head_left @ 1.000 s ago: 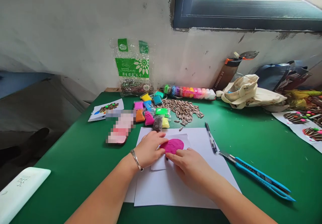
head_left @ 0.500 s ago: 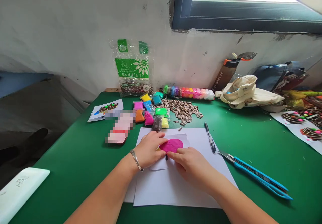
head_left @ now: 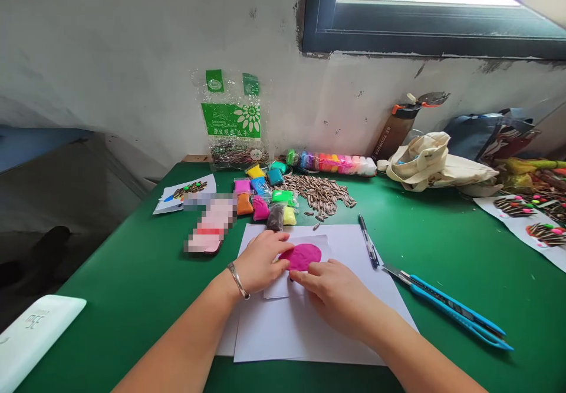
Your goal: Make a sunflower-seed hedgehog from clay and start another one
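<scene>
A flat oval of magenta modelling clay [head_left: 304, 258] lies on a small white paper [head_left: 275, 291], which rests on larger white sheets [head_left: 283, 334]. My left hand [head_left: 264, 258] is open at the clay's left edge, its fingers and thumb spread on the paper and the rim. From the right, my right hand [head_left: 331, 287] reaches in with its index finger stretched out and the other fingers bent. That fingertip presses at a small dark piece [head_left: 291, 278] just below the clay; the finger partly hides it.
Beyond the paper lie bagged clay packs [head_left: 260, 208] and a heap of sunflower seeds [head_left: 325, 194]. To the right are a pen [head_left: 368, 241] and a blue utility knife [head_left: 455, 310] with its blade out. A pixelated phone-like object [head_left: 212, 228] lies left; a white device [head_left: 42, 340] sits front left.
My right index fingertip has shifted slightly left, covering more of the small dark piece. My left hand stays at the clay's left edge. The view has drifted very slightly.
</scene>
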A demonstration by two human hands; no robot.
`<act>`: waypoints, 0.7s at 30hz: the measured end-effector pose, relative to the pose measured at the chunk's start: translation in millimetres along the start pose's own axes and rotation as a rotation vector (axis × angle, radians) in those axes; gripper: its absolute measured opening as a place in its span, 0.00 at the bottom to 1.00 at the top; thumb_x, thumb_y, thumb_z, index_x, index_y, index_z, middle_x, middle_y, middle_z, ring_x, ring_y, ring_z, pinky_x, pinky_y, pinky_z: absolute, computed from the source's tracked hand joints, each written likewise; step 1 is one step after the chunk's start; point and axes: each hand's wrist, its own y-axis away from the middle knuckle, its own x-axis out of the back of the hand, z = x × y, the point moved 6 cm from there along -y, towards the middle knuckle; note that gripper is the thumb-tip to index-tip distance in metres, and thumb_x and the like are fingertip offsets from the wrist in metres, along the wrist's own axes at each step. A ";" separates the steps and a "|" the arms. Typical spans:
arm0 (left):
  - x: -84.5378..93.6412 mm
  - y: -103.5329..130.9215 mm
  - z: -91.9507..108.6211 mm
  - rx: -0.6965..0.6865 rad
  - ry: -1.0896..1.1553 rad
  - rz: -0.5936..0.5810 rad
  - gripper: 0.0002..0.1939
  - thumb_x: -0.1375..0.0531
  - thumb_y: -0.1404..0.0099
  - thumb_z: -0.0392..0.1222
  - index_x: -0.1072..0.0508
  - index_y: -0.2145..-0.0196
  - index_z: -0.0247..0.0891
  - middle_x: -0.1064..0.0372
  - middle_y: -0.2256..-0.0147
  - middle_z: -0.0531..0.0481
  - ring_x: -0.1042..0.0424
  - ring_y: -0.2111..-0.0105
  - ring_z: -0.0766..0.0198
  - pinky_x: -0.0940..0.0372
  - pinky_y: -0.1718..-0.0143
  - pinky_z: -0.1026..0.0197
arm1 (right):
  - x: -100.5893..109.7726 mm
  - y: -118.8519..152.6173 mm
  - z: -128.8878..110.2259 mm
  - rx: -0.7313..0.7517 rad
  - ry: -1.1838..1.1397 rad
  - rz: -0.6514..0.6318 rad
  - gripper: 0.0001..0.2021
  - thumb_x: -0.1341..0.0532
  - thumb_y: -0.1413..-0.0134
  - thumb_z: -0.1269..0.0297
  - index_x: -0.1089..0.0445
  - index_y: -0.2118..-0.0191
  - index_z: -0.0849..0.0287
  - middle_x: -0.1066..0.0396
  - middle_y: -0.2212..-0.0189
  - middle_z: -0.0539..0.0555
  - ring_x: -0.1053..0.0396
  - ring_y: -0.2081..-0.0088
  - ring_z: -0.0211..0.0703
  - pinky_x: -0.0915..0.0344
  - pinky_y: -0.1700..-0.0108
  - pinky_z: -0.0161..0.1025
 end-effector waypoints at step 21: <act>-0.2 0.9 1.0 -0.011 -0.021 0.003 0.14 0.44 0.38 0.39 0.28 0.54 0.42 0.36 0.48 0.48 0.38 0.50 0.54 0.41 0.49 0.52 | 7.1 -0.1 8.9 -0.044 -0.150 0.002 0.21 0.49 0.47 0.76 0.31 0.52 0.49 0.27 0.68 0.51 0.34 0.69 0.39 0.44 0.67 0.33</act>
